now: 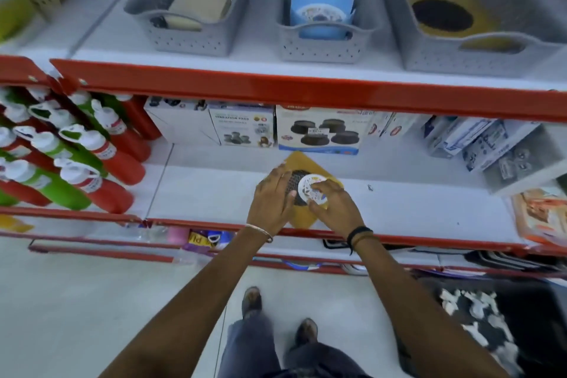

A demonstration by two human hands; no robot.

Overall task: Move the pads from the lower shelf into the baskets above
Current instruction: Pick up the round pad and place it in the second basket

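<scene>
A yellow square pad (302,160) with a black round centre and a white round label lies on the lower shelf (214,193), turned like a diamond. My left hand (273,193) rests on its left side, fingers spread over the black part. My right hand (333,204) grips the pad at the white label, on the right side. On the upper shelf stand three grey baskets: the left basket (184,40) holds beige pads, the middle basket (319,46) holds blue pads, and the right basket (478,55) holds a matching yellow pad with a black centre.
Boxes of vibration pads (317,129) stand behind the pad on the lower shelf. Red and green bottles (76,156) fill the left section. Packaged items (478,144) lie at the right. Red shelf edges (306,92) jut forward. A patterned mat (478,316) lies on the floor.
</scene>
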